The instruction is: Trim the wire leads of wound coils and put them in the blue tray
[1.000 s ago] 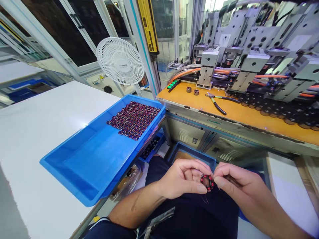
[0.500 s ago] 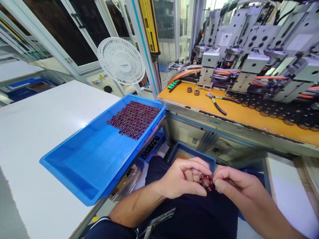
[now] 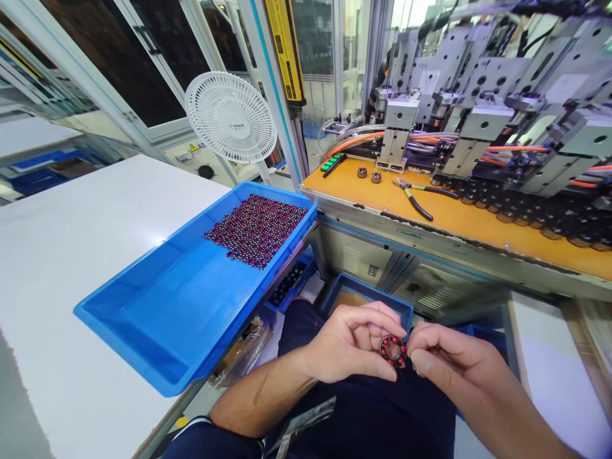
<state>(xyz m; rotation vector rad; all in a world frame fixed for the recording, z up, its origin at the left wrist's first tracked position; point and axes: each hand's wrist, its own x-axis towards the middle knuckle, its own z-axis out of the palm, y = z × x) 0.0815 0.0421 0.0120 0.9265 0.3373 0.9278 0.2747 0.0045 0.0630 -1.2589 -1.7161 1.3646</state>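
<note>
Over my lap, my left hand (image 3: 356, 344) pinches a small dark ring with red spots (image 3: 393, 351) between thumb and fingers. The ring's open middle faces up toward me. Close against its right side is my right hand (image 3: 447, 354), thumb and forefinger pressed together. What those fingertips hold, if anything, is too small to make out. To the left, a blue tray (image 3: 157, 306) carries a dense patch of small dark pieces with red dots (image 3: 258, 229) at its far end.
On the orange bench lie cutting pliers (image 3: 414, 196), two small metallic rings (image 3: 369, 174) and a black pen-like tool (image 3: 335, 166). Machine heads (image 3: 401, 121) rise behind them. A white fan (image 3: 232, 118) stands beyond the tray. Below the bench sits another blue bin (image 3: 404, 312).
The ring has tilted slightly in my left fingers, and its red spots show more clearly. Both hands stay almost in place. The view has shifted a little.
</note>
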